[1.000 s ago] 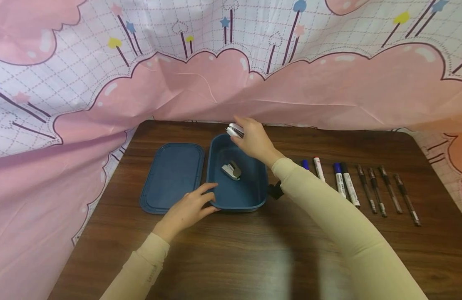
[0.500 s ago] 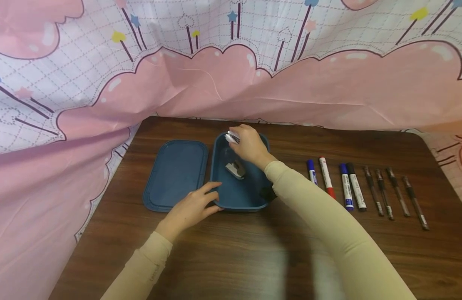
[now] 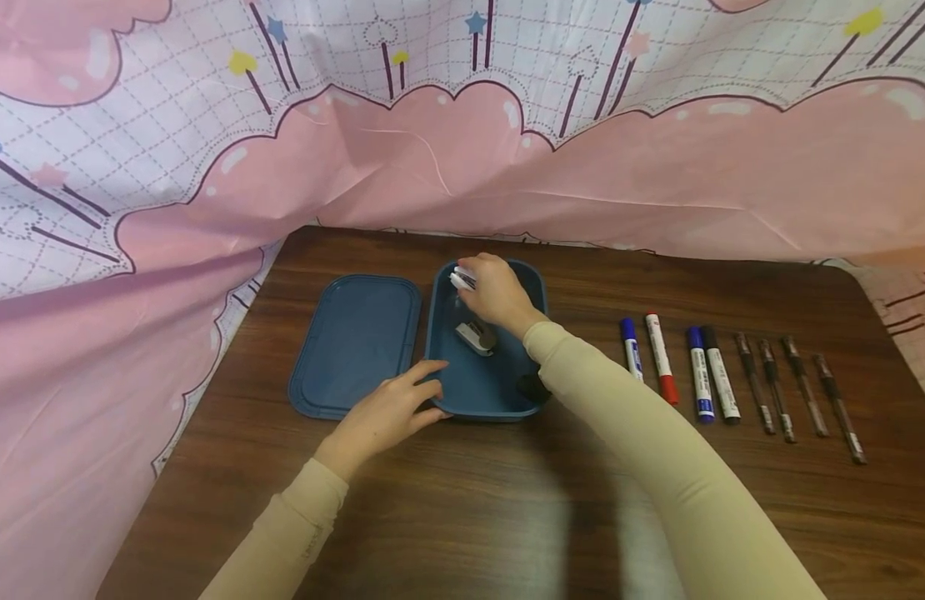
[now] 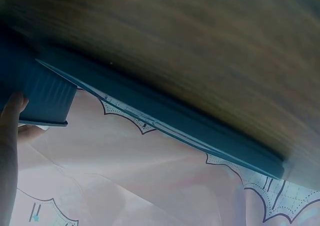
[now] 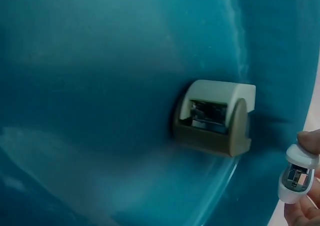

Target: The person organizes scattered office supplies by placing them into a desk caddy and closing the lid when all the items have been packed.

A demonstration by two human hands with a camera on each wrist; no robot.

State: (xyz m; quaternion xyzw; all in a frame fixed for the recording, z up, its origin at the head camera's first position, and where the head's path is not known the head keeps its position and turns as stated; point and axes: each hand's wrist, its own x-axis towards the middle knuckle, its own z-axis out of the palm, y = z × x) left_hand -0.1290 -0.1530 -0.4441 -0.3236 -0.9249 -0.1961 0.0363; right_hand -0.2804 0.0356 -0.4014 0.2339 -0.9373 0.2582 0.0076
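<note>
Right hand [image 3: 495, 292] hovers over the far end of the open blue box [image 3: 462, 392], its fingers curled round a small white stapler [image 3: 462, 279], which it pinches just above the box's inside; the right wrist view shows that white stapler [image 5: 296, 175] held at the fingertips beside the box wall, clear of the floor of the box. A second small stapler [image 3: 476, 337], grey and white, lies on the bottom of the box near its middle, and in the right wrist view this one [image 5: 215, 117] sits flat on the blue floor, apart from the held one. Left hand [image 3: 391, 412] rests at the near left corner of the box, fingers fairly straight and spread, with fingertips touching the rim; whether the thumb hooks over the edge is hard to tell, since the left wrist view is blurred. The blue lid [image 3: 357, 346] lies flat on the counter [image 3: 462, 517] just beside the box, on its left. To the right of the box, well apart from both hands, a row of markers [image 3: 676, 367] and a row of dark pens [image 3: 800, 396] lie side by side on the counter. A pink patterned cloth [image 3: 507, 175] hangs behind the counter and drapes over its left side.
</note>
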